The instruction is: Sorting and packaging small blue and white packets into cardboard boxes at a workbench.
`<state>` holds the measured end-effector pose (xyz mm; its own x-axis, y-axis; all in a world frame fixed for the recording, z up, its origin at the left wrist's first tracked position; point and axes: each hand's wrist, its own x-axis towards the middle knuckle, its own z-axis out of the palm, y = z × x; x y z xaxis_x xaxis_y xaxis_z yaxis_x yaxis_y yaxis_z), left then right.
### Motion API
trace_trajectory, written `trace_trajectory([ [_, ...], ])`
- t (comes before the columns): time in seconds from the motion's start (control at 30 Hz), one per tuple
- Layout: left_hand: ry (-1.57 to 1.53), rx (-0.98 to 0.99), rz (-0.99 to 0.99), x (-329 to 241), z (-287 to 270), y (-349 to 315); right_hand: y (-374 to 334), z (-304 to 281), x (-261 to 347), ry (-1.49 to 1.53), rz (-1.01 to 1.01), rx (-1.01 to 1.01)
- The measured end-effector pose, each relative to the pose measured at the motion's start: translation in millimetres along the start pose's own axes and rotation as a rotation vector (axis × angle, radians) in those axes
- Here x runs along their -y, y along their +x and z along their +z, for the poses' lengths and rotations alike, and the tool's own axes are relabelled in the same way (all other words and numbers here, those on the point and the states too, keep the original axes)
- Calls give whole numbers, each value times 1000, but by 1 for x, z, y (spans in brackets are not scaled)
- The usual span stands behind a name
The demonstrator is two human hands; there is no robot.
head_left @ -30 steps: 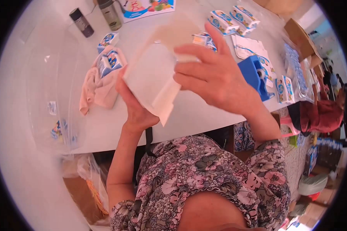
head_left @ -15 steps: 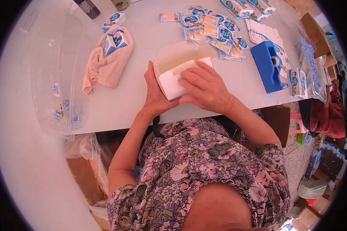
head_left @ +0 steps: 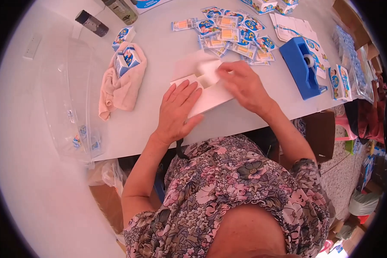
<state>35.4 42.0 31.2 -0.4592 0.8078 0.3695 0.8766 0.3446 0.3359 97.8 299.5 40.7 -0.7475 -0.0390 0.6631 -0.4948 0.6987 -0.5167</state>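
Note:
A white paperboard box [head_left: 210, 102] lies on the table in front of me with one end toward my right. Its top flaps stand partly up, and pale flaps leave a gap at the middle. My left hand [head_left: 175, 112] lies flat over the box's left part, fingers stretched out and thumb spread along its near side. At the right part is my right hand [head_left: 245, 88], bent over the flap edge. Its fingertips are smeared by motion, so whether they pinch the flap is unclear. The inside of the box is mostly hidden.
Wrapped snack packets [head_left: 234, 32] lie piled beyond the box. A blue tape dispenser [head_left: 297, 69] stands right, near flat printed cartons [head_left: 294, 28] and a small printed box [head_left: 340, 81]. A pink cloth [head_left: 127, 90] and a clear plastic container [head_left: 69, 107] are on the left.
The box has been lowered and tipped over onto the table. My left hand has moved from its side to lie flat on top; my right hand has shifted right to the flaps.

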Motion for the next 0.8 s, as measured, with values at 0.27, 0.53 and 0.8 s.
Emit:
trace_trajectory([
  [0.27, -315, -659, -410, -15, 9, 33, 21, 17, -8, 0, -5, -60],
  [0.53, -230, -55, -176, 15, 0, 37, 26, 9, -34, 128, -46, 326],
  [0.8, -327, -5, -364, 24, 7, 65, 73, -3, -51, -26, 213, 870],
])
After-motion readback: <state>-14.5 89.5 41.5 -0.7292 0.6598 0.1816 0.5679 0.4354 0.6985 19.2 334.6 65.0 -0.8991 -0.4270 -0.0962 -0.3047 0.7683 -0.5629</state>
